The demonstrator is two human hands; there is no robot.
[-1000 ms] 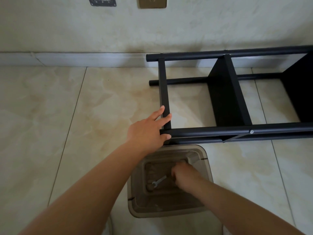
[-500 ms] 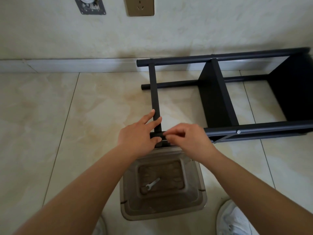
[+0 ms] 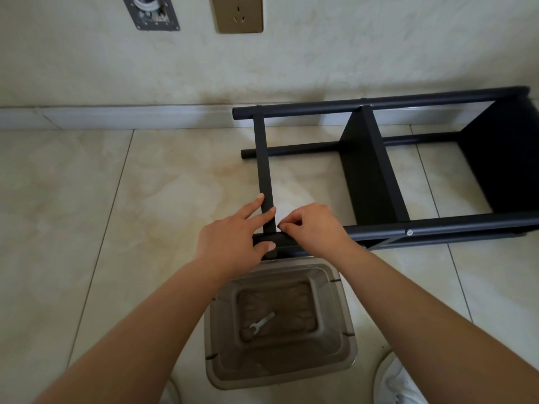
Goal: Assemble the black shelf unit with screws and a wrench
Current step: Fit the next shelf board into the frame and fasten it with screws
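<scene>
Nearest the camera, the translucent grey plastic bin [image 3: 347, 342] sits on the pale marble-tile floor [image 3: 73, 228], and the small silver flat wrench [image 3: 261, 323] lies alone in its bottom. A second ago the right hand was down in that bin beside the wrench; now it is up and out, and the wrench has stayed behind.

Just beyond the bin's far rim, both hands meet at the near left corner of the black metal shelf unit [image 3: 376, 182], which lies on its side on the floor. The left hand [image 3: 233, 234] holds as it did before: fingers stretched along the flat black crossbar [image 3: 264, 170], thumb pressed to the near round black tube [image 3: 437, 225], steadying the joint. The right hand [image 3: 315, 225] has arrived at that same joint, fingertips pinched together right at the crossbar's end. Whatever sits in that grip is too small to see; given the trip to the bin, it is probably a screw.

That suggests the step in hand is starting a screw by finger at this corner, with the wrench to follow for tightening. Further along the near tube, a silver screw head [image 3: 409, 232] already shows where the black shelf panel [image 3: 367, 167] meets it. Beyond, the far tubes run along the white skirting board [image 3: 116, 116].
</scene>
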